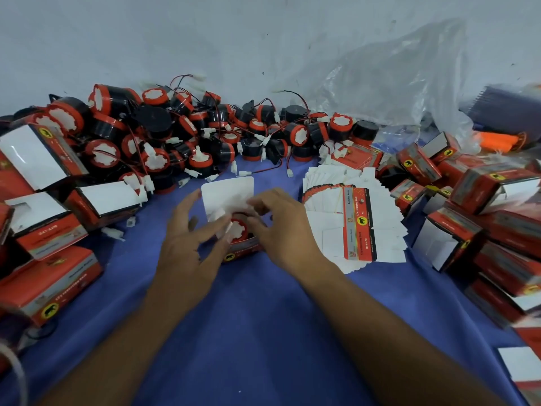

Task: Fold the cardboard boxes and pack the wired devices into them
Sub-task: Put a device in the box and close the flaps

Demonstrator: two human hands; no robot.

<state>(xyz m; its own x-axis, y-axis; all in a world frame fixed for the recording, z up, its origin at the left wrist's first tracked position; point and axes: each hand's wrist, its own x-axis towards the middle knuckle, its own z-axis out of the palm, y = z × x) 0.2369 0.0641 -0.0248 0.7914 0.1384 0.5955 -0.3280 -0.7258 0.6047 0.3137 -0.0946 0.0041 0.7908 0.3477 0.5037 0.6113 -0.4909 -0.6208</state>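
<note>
left hand (187, 244), right hand (281, 232): bare | forearms (380, 326): bare to frame edge

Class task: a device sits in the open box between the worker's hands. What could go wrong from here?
1. The device sits high in the box; its white connector may get pinched when the left hand and right hand fold the flap down.
2. Wires in the pile of devices look tangled, so lifting the next one could drag others along.
</note>
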